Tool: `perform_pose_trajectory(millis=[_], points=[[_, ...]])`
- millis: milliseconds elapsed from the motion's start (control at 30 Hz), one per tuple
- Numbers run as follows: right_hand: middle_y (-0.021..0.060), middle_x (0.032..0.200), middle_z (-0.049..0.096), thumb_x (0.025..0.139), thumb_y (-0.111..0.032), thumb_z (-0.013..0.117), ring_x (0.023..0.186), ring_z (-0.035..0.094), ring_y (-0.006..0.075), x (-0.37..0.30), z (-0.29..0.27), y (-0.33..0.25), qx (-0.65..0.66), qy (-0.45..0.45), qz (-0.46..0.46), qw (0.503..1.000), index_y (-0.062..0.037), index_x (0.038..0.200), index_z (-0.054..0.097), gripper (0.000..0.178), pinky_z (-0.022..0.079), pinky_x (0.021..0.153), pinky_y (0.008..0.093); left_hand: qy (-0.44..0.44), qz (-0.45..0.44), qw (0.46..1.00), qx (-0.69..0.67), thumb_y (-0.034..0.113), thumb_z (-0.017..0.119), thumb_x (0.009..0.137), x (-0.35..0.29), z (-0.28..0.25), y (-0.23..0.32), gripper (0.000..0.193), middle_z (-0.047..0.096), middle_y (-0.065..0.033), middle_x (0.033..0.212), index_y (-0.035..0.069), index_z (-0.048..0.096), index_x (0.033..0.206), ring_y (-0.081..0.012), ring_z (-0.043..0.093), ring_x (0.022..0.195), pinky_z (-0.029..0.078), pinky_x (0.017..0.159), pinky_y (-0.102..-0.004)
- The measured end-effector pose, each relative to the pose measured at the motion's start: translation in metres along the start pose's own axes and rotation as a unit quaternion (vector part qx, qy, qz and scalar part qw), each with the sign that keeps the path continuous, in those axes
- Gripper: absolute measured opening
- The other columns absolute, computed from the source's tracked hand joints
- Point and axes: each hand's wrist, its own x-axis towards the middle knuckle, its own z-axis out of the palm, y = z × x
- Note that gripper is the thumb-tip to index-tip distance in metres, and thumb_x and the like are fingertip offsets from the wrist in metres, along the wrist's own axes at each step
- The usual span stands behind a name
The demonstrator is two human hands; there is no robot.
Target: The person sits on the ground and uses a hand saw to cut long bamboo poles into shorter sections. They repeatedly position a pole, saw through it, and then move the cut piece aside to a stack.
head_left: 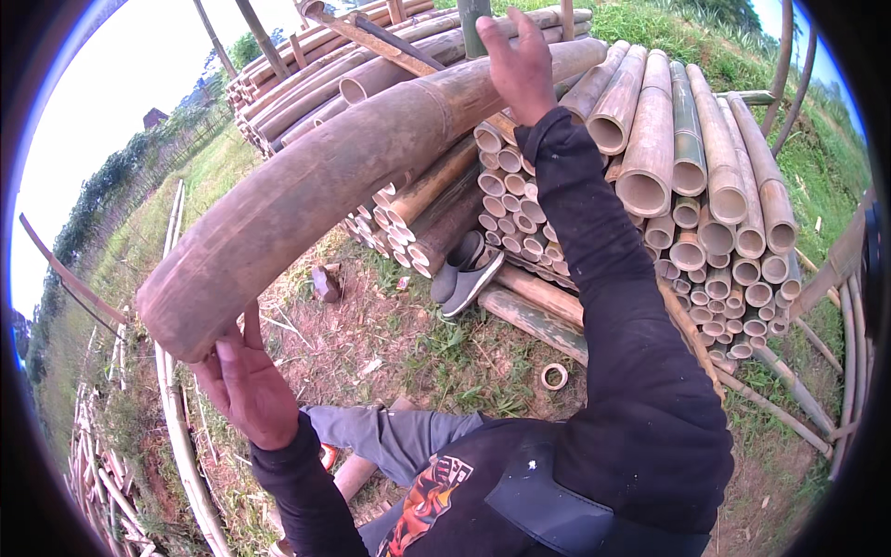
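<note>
A thick brown bamboo pole [306, 176] slants across in front of me, its near end low on the left and its far end high on the right. At the near end, my left hand [249, 385] supports it from below, thumb at the end's edge and fingers partly hidden behind it. Further along, my right hand [522, 74] holds the pole near its far part, with thumb and fingers pointing up. My right arm stretches over the stacked bamboo to reach there.
Stacked bamboo poles [645, 176] lie at the right, with more bamboo [278, 102] behind. Grey shoes [469, 278] rest by the pile. A stone [327, 283] and a cut bamboo ring [554, 376] lie on the ground. Long thin poles [176, 408] run along the left.
</note>
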Motion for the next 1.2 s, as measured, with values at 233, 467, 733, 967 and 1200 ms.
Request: perform_pose_trajectory(millis=[233, 467, 733, 967, 1200], points=[[0.0162, 0.145, 0.062, 0.096, -0.065, 0.064, 0.14, 0.053, 0.0378, -0.143, -0.021, -0.122, -0.139, -0.231, -0.263, 0.927, -0.0078, 0.14, 0.066, 0.072, 0.023, 0.119, 0.0719, -0.34, -0.089, 0.917, 0.188, -0.007, 0.058, 0.099, -0.019, 0.133, -0.088, 0.087, 0.032, -0.0206, 0.173, -0.001, 0.011, 0.172, -0.0333, 0.041, 0.156, 0.035, 0.126, -0.0429], [0.0038, 0.129, 0.07, 0.095, -0.032, 0.074, 0.133, 0.061, 0.0284, -0.122, -0.057, -0.062, -0.214, -0.273, -0.237, 0.907, -0.017, 0.125, 0.073, 0.034, 0.031, 0.117, 0.0633, -0.396, -0.179, 0.878, 0.203, 0.006, 0.08, 0.091, -0.012, 0.105, -0.097, 0.085, 0.055, -0.0177, 0.158, 0.003, 0.036, 0.164, -0.0348, 0.057, 0.143, 0.044, 0.12, -0.0483], [-0.0033, 0.116, 0.075, 0.098, -0.024, 0.07, 0.12, 0.068, 0.0205, -0.095, -0.01, -0.001, -0.252, -0.027, -0.2, 0.946, -0.0192, 0.114, 0.073, 0.017, 0.035, 0.11, 0.0554, -0.606, -0.105, 0.78, -0.115, 0.038, 0.092, 0.083, -0.011, -0.071, 0.105, 0.069, 0.076, -0.0204, 0.117, 0.002, 0.068, 0.136, -0.0347, 0.075, 0.112, 0.058, 0.099, -0.0485], [-0.0001, 0.118, 0.074, 0.099, -0.021, 0.068, 0.116, 0.068, 0.026, -0.081, 0.01, 0.034, -0.246, 0.001, -0.222, 0.943, -0.0169, 0.116, 0.072, 0.018, 0.044, 0.103, 0.0489, -0.551, 0.05, 0.833, -0.004, 0.028, 0.075, 0.102, -0.071, -0.059, 0.229, 0.028, 0.078, -0.0127, 0.118, 0.018, 0.074, 0.128, -0.0336, 0.076, 0.107, 0.057, 0.096, -0.056], [0.0136, 0.118, 0.07, 0.091, -0.008, 0.07, 0.114, 0.066, 0.0383, -0.086, 0.013, 0.034, -0.094, -0.022, -0.184, 0.978, -0.0065, 0.113, 0.066, 0.023, 0.048, 0.104, 0.0535, -0.53, 0.02, 0.848, 0.022, 0.036, 0.081, 0.097, -0.067, -0.045, 0.234, 0.045, 0.079, -0.0143, 0.115, 0.015, 0.07, 0.136, -0.036, 0.076, 0.105, 0.057, 0.097, -0.0557]])
